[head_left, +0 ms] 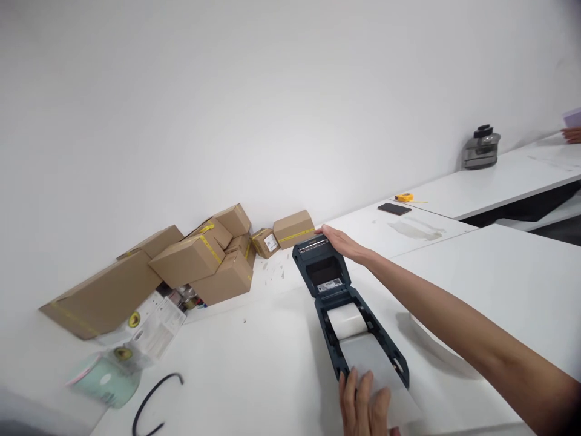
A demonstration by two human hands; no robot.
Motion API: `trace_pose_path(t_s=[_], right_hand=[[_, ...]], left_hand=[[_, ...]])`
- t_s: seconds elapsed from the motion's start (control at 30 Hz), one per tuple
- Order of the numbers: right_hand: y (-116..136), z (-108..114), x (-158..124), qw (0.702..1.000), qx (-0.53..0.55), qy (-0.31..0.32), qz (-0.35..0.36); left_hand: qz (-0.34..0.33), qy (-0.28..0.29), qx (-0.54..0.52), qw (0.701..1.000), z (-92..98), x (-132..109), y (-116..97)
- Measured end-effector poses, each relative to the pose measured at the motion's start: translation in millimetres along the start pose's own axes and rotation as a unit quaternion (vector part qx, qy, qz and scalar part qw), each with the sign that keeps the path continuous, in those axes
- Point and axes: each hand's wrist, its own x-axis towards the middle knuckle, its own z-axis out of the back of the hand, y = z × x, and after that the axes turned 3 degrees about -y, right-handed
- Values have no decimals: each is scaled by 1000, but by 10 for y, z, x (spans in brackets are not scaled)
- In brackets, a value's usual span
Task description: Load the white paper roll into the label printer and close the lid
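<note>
A dark blue label printer (333,295) stands on the white table with its lid (302,260) tipped back. Inside sits a white label roll (347,321), and its paper strip (370,357) runs toward me over the printer's front. My right hand (340,243) grips the raised lid by its upper right edge. Low in the picture, my left hand (363,406) lies over the strip at the front, fingers apart and bent slightly. Part of the left palm and thumb is cut off by the frame's lower edge.
Cardboard boxes (190,260) are piled along the wall at left, beside a mint-green package (106,381) and a black cable (147,399). Farther right lie a phone (394,209), a yellow tape measure (403,197) and a grey transparent container (482,148). Another person's hand (572,134) shows at far right.
</note>
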Motion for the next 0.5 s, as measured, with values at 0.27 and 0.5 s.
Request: trace_pose_path(t_s=[0.27,0.5], right_hand=[[9,93,-1100,997,82,6,-4],[-371,-34,-2312,997,60,-37,-35]], left_hand=[[48,-79,22,995,-13,85,-88],[59,-42,47,996,62,-21,-121]])
